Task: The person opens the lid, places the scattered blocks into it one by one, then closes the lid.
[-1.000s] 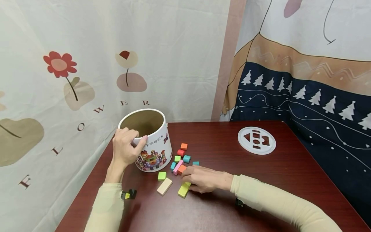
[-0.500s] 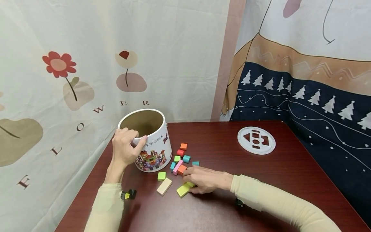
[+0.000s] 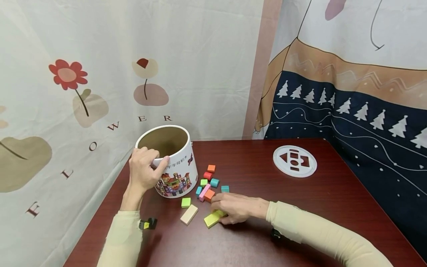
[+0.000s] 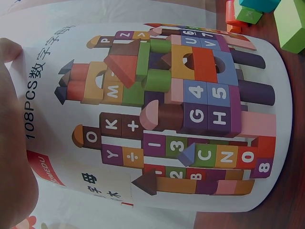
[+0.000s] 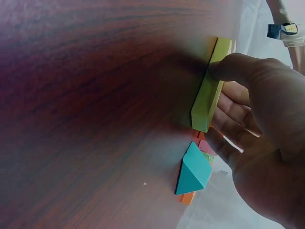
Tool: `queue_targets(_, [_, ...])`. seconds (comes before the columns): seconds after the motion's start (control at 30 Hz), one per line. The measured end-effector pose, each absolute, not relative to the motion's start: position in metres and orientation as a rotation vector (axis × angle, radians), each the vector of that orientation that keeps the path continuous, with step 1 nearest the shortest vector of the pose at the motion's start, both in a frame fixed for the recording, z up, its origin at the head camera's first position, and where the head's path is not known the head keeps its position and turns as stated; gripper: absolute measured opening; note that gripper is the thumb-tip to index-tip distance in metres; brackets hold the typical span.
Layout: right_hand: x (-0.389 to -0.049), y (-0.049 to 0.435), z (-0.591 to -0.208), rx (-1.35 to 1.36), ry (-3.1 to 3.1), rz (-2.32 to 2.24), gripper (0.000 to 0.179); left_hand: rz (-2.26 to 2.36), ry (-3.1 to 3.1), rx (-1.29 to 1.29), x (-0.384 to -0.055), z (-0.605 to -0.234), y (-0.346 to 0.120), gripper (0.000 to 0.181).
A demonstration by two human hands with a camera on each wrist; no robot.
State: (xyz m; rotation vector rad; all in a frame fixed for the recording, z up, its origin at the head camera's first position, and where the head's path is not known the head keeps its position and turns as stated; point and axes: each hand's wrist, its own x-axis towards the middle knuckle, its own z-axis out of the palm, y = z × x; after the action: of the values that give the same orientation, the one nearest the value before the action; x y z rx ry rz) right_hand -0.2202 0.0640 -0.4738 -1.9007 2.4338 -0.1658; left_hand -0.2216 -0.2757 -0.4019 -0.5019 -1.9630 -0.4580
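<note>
My left hand (image 3: pixel 143 167) grips the near rim of a white bucket (image 3: pixel 178 178) printed with building blocks, its thumb on the outside wall. In the left wrist view part of that hand (image 4: pixel 16 152) lies along the printed bucket (image 4: pixel 157 114). Low over the table, my right hand (image 3: pixel 235 207) holds a flat yellow-green block (image 3: pixel 213 218). The right wrist view has the thumb of this hand (image 5: pixel 271 114) on one side of the yellow-green block (image 5: pixel 212 88), with fingers on the other. Beyond it sits a teal triangular block (image 5: pixel 193 169).
Between the bucket and my right hand lie several small blocks, among them a pink bar (image 3: pixel 205 193), an orange block (image 3: pixel 209 195) and a red cylinder (image 3: pixel 208 175). A beige block (image 3: pixel 189 214) and a green block (image 3: pixel 186 202) lie nearer. A white lid with cutouts (image 3: pixel 295 161) lies back right.
The yellow-green block has turned in my right hand so it lies more sideways. That hand has shifted slightly right. My left hand and the bucket have stayed put.
</note>
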Motion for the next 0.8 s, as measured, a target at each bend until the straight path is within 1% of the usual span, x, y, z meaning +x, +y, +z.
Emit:
queue_targets(0.23, [-0.22,0.069,-0.462,-1.813,2.401,-0.319,0.027,-0.458,-1.966,-0.503,-0.222,-0.402,-0.276,0.046])
queue_targets(0.63, [-0.232,0.072,-0.41,-1.75,2.425,-0.76,0.029,-0.47,-1.963,-0.502,-0.221,-0.402,-0.276,0.045])
queue_targets(0.8, [-0.238,0.072,-0.388,-1.744,2.461,-0.89,0.027,-0.47,-1.964,-0.503,-0.221,-0.402,-0.276,0.045])
